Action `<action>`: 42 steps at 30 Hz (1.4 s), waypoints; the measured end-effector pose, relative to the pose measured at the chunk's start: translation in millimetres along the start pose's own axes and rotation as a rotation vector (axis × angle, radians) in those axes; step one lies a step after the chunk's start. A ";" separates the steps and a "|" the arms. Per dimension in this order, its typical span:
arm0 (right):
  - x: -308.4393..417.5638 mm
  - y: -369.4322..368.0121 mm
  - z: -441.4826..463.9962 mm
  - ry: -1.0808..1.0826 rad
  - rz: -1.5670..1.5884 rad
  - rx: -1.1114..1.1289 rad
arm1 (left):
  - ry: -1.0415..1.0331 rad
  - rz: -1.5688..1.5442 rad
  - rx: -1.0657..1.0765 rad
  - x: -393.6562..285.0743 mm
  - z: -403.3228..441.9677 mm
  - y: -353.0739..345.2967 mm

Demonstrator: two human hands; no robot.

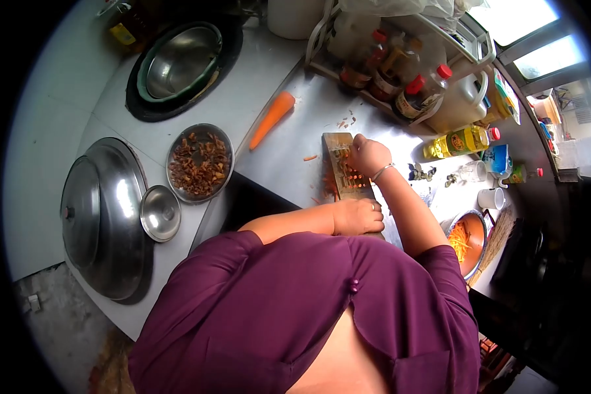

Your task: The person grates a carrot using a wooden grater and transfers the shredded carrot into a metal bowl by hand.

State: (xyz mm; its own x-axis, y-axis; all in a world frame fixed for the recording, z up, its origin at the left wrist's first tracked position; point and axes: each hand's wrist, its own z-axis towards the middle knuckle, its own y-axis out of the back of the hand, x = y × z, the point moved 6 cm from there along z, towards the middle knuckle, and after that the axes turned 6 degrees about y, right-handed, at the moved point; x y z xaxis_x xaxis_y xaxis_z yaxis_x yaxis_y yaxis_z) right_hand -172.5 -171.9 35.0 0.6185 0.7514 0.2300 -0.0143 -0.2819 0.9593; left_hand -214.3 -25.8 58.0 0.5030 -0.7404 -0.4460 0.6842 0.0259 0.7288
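A flat wooden-framed grater (pixel 338 161) with a metal face lies on the steel counter, orange bits showing in its holes. My left hand (pixel 358 217) is closed over its near end, holding it down. Fingers curled, my right hand (pixel 369 156) presses on the grater's face near the far end; whatever is in those fingers is hidden. A whole peeled carrot (pixel 272 119) lies to the left, beyond the grater. Orange shreds (pixel 328 180) lie along the grater's left side. To the right, a bowl (pixel 477 253) holds grated carrot (pixel 459 241).
Left of the counter stand a plate of brown chopped pieces (pixel 200 163), a large lidded pan (pixel 105 217), a small metal lid (pixel 160 213) and nested basins (pixel 180 62). Sauce bottles (pixel 417 95) fill a rack at the back. An oil bottle (pixel 459 142) lies sideways in view at right, near a white cup (pixel 491 198).
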 end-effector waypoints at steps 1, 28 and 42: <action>-8.1 -3.4 8.6 -0.018 -0.057 0.016 | -0.033 0.035 0.023 -0.6 -1.8 -0.2; -70.6 -68.9 -50.9 -0.532 1.509 0.142 | 0.051 -0.085 0.121 -4.3 0.1 8.6; -64.4 -44.8 -95.9 -0.210 2.138 0.179 | 0.132 -0.062 0.137 -13.0 15.4 23.5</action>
State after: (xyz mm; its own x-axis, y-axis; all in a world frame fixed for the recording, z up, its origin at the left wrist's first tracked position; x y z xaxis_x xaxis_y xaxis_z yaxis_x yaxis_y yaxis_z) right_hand -287.1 -150.4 -7.1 -0.1818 -0.7613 0.6223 -0.5751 -0.4310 -0.6953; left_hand -212.9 -26.0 88.9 0.5330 -0.6427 -0.5504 0.6427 -0.1155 0.7573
